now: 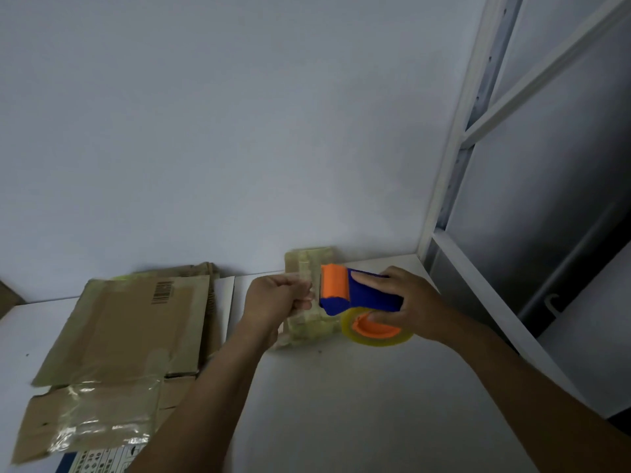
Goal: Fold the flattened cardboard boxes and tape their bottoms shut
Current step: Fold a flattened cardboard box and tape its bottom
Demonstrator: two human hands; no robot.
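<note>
The white desk (341, 404) runs back to a plain wall, and nearest me on its left lies the stack of flattened cardboard boxes (129, 336), still flat and streaked with old glossy tape. From where I stand, the risk is in the clear tape itself: if the loose end slips free it may curl back and stick to itself or to the roll, and a pull at an angle could lay it wrinkled or off the seam. Above the middle of the desk the left hand (273, 298) has its fingers curled together, seemingly pinching the tape's free end, though blur hides the strip. Just beside it, the right hand (409, 302) is clamped around the blue and orange tape dispenser (358, 295), its clear roll (379, 336) hanging beneath. Behind both hands a small, heavily taped box (309, 261) stands near the wall (205, 131).
</note>
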